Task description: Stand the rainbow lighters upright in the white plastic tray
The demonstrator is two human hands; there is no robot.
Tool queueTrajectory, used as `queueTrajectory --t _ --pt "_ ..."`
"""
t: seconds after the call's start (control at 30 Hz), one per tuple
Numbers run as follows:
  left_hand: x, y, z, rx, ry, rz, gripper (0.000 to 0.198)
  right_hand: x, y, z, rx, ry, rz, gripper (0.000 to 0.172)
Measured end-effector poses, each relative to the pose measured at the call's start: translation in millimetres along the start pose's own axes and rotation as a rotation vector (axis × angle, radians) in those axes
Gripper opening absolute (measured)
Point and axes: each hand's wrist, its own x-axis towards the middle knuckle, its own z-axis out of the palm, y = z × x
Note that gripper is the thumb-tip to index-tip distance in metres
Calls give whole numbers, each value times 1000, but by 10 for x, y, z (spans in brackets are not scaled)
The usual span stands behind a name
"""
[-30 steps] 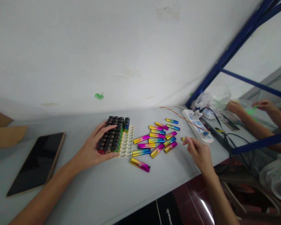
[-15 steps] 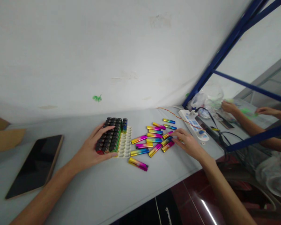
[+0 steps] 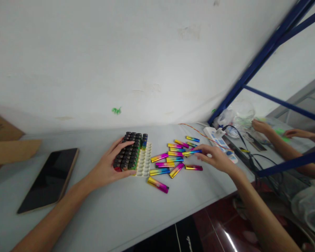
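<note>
A white tray (image 3: 144,164) with round holes stands on the grey table (image 3: 115,206); its left part is filled with upright black-topped lighters (image 3: 128,154). My left hand (image 3: 109,166) rests against the tray's left side, fingers curled round the packed lighters. Right of the tray lie several loose rainbow-coloured lighters (image 3: 162,164). My right hand (image 3: 215,157) hovers over their right edge and pinches one rainbow lighter (image 3: 191,152) between thumb and fingers, a little above the table.
A dark phone (image 3: 48,178) lies at the left, with brown cardboard (image 3: 10,152) behind it. A white power strip (image 3: 220,143) with cables sits at the right. Another person's hands (image 3: 262,126) work beyond the blue frame (image 3: 252,70). The table edge runs along the front right.
My right hand reached left from the table's edge into the loose lighters and has lifted one. A lighter now lies apart at the pile's right. My left hand stayed on the tray.
</note>
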Motion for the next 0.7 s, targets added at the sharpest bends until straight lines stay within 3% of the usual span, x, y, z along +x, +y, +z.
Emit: queueTrajectory --t 0.13,0.23,0.33,0.43,0.57,0.7 --pt "-3 -12 4 10 13 8 92 188 -291 317 485 264 21 36" --pt "-12 -16 4 30 15 4 94 441 -610 567 889 389 -31 40" --pt "-27 -5 4 36 21 4 92 706 -959 676 1186 230 6 41" --pt "-39 16 3 25 20 7 92 957 -1191 726 1233 115 -39 41" --pt "-38 59 -12 12 12 10 93 1209 -1229 950 1185 122 -59 51" --pt "-29 100 -34 17 5 2 93 1232 -1135 1262 1243 142 132 61"
